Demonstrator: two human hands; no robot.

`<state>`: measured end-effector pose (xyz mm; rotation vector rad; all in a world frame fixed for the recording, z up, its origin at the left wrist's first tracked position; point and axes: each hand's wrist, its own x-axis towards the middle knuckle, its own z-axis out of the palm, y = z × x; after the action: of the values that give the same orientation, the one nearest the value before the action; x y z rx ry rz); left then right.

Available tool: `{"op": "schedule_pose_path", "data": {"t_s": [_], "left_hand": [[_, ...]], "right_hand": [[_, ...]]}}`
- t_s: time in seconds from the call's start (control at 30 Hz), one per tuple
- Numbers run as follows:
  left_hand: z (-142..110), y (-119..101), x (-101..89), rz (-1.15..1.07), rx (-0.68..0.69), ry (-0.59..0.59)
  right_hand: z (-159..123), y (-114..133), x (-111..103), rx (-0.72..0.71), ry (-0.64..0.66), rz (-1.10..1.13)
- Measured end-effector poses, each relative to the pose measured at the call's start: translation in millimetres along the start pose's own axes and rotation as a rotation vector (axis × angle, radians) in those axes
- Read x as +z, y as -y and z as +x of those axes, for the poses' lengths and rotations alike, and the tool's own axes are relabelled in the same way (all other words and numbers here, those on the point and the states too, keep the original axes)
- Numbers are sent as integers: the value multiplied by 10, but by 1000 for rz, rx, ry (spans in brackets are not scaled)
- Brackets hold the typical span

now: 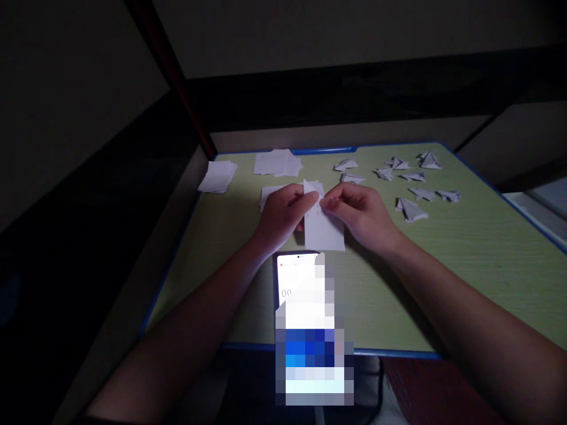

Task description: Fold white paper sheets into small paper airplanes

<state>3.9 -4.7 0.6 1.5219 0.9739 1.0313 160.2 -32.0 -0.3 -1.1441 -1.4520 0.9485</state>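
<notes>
A small white sheet of paper (325, 230) is held up above the table between both hands, its upper left corner rising to a point. My left hand (283, 215) pinches its left edge, thumb on the front face. At the upper right edge, my right hand (361, 212) grips the paper between thumb and curled fingers. Behind my left hand lies another stack of white paper (268, 193), partly hidden. Below the held sheet, a lit phone (297, 277) shows a white screen with zeros; its lower part is blurred out by large blocks.
Several folded paper pieces (411, 209) lie on the right of the green table (465, 265), which has a blue rim. Paper stacks lie at the far left (219, 177) and back (271, 162). A dark wall band (345, 100) runs behind.
</notes>
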Motion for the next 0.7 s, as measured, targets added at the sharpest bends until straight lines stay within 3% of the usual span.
{"op": "schedule_pose_path", "data": {"t_s": [0.27,0.43,0.5,0.63,0.7], "left_hand": [[36,77,-14,-142,-28,-30],[109,144,-70,-260,22,-196],[130,143,-96,-253,17,-249],[135,105,-102,-248,-7,-302],[129,88,-86,-272,-22,-308]], "right_hand": [[-1,-26,4,-30,32,-7],[-47,136,-24,-143,-154,-58],[-231,297,-36,-193,-187,-137],[-892,515,-34,-390,37,-407],[-1221,503,-17,-408,171,-494]]}}
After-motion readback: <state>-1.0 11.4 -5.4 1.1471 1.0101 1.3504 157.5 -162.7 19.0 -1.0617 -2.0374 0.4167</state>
